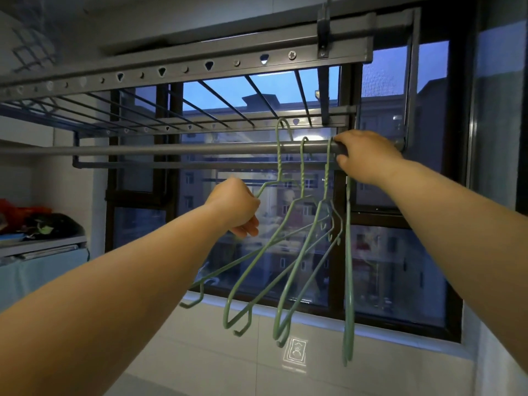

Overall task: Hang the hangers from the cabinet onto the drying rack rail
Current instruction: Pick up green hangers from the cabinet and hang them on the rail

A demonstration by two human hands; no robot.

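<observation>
Four green wire hangers [348, 252] are being hung.
One is being gripped below the drying rack rail [143, 150] by the left hand [235, 207], the rail itself by the right hand [368, 158]; hook-lowering is judged next.

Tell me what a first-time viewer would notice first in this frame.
Green wire hangers fan out mid-frame from the grey rail of the drying rack, against a dusk-lit window. The left hand grips the shoulder of the leftmost hanger, whose hook is raised above the rail. The right hand curls round the rail's right end, where another hanger hangs edge-on beneath it.
</observation>
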